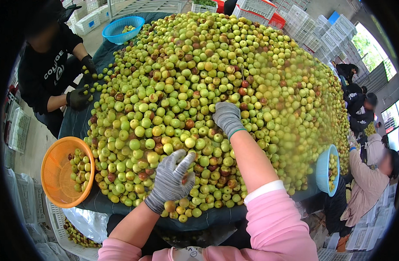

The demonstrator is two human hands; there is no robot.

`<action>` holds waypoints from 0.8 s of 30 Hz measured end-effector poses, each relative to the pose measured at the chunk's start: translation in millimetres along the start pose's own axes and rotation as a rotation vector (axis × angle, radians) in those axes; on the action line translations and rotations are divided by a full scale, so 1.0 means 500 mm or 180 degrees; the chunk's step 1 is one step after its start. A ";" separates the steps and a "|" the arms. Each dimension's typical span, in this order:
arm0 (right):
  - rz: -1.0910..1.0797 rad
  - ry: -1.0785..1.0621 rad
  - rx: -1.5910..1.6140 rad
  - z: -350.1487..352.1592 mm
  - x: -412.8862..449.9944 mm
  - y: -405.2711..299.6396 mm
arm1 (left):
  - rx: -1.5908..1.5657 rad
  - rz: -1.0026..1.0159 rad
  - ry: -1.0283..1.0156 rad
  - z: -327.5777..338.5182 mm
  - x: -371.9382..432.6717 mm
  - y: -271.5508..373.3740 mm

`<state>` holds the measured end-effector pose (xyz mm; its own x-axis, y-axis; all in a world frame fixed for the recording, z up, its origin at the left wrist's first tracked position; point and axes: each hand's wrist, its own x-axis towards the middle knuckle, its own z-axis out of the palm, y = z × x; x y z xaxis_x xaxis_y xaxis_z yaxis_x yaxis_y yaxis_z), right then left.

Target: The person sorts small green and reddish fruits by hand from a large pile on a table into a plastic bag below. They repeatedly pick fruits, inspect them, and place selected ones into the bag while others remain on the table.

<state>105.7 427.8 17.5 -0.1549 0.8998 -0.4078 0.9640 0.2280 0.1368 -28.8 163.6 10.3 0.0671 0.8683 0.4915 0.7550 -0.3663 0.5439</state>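
Observation:
A large heap of green and red-brown jujubes (173,88) covers the table before me. My left hand (173,176), in a grey knit glove, lies palm down over the near side of the heap. Its index finger and thumb are spread, with a reddish jujube (185,179) showing between them; whether it is gripped is unclear. Farther in and to the right, my right hand (227,118), gloved alike, reaches into the pile. Its fingertips are bent down out of sight among the fruit, so any hold is hidden.
An orange plastic basket (60,176) with jujubes stands at the left table edge. Blue baskets stand at the far left (123,30) and right (326,171). Below is a white crate (60,225). A co-worker's gloved hand (78,98) handles jujubes at left; other people work at right.

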 end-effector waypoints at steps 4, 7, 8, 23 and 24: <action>-0.0109 0.0105 0.0256 -0.035 -0.042 0.003 | -0.2829 -0.2301 -0.0613 0.000 0.015 -0.018; -0.0553 0.0449 0.1447 -0.044 -0.133 -0.005 | -0.3903 -0.2772 -0.0341 -0.009 0.020 -0.011; -0.1355 0.0130 0.1704 -0.039 -0.167 -0.010 | -0.4317 -0.2807 -0.0145 -0.008 0.021 -0.003; 0.0433 0.1019 0.0121 -0.085 0.035 0.142 | -0.4668 -0.2992 0.0144 -0.035 0.006 -0.048; 0.0427 0.0921 0.0081 -0.078 0.033 0.141 | -0.4672 -0.2926 0.0137 -0.040 0.005 -0.048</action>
<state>162.8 473.5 55.7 -0.0777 0.9905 -0.1135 0.9845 0.0942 0.1479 -60.0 168.1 12.2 -0.0443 0.9511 -0.3058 -0.6429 0.2071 0.7374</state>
